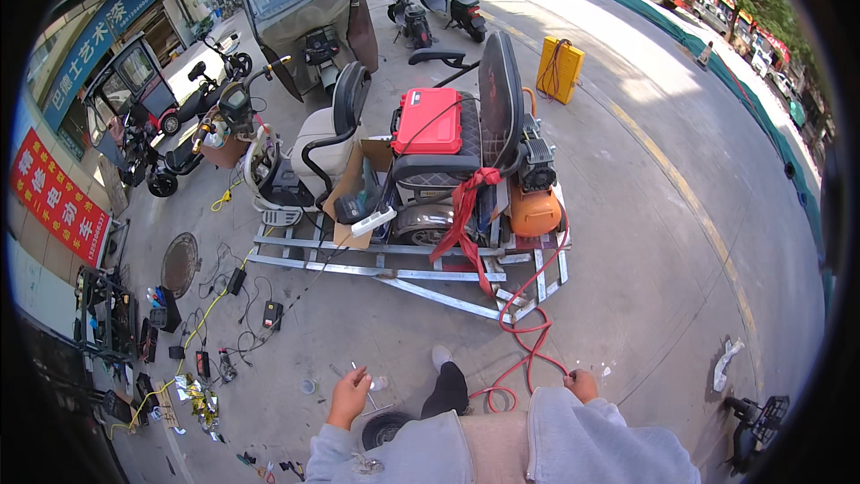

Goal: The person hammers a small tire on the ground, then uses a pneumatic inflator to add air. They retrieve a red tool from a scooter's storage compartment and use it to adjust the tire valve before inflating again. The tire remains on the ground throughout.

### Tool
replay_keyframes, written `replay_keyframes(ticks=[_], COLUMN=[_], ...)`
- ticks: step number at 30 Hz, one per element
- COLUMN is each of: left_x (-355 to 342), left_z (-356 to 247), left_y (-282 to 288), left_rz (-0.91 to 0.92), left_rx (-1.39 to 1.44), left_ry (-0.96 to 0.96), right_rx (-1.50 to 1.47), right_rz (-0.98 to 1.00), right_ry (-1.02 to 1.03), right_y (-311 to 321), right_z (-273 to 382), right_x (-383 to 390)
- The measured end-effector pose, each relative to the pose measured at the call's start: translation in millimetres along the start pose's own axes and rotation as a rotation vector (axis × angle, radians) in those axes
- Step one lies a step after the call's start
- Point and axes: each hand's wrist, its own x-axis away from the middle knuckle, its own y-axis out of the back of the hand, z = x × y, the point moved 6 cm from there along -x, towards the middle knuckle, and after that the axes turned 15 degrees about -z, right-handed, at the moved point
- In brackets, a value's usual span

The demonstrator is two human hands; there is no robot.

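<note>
Red air hose (524,341) snakes over the concrete from the orange compressor (535,210) down to the right hand (582,385), closed on its near end. Hose runs up and away, slightly leftward. Left hand (349,394) grips a thin metal tool (365,385) above a small wheel (383,428).

A person's two arms in grey sleeves enter from the lower edge. The left hand (348,394) is raised slightly forward, fingers curled closed. The right hand (582,384) sits farther right, also curled into a loose fist, knuckles up.
</note>
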Motion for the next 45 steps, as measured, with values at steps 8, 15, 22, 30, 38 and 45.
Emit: replay_keyframes(ticks=[8,15,22,30,38,45], left_x=[-172.3,-347.9,-548.8,-714.1,-713.3,-672.2], left_z=[-79.3,-123.8,-147.5,-93.2,-130.5,-231.4], left_y=[0.0,-42.0,-164.4,-317.2,-308.2,-273.8], left_rz=[0.048,0.056,0.105,0.133,0.169,0.039], left_rx=[0.176,0.248,0.309,0.173,0.627,0.549], left_ry=[0.020,0.053,0.215,0.385,0.557,0.042], right_rx=[-0.177,-0.346,-0.175,0.026,0.078,-0.052], right_rz=[-0.142,-0.348,-0.485,-0.337,-0.423,-0.396], right_ry=[0.269,0.438,0.642,0.296,0.318,0.207], right_y=[-9.7,8.2,-65.1,-98.1,-95.2,-90.1], right_z=[224.7,416.5,560.9,561.9,573.4,587.9], right_x=[-148.1,-286.5,-401.6,-419.9,-418.3,-428.6])
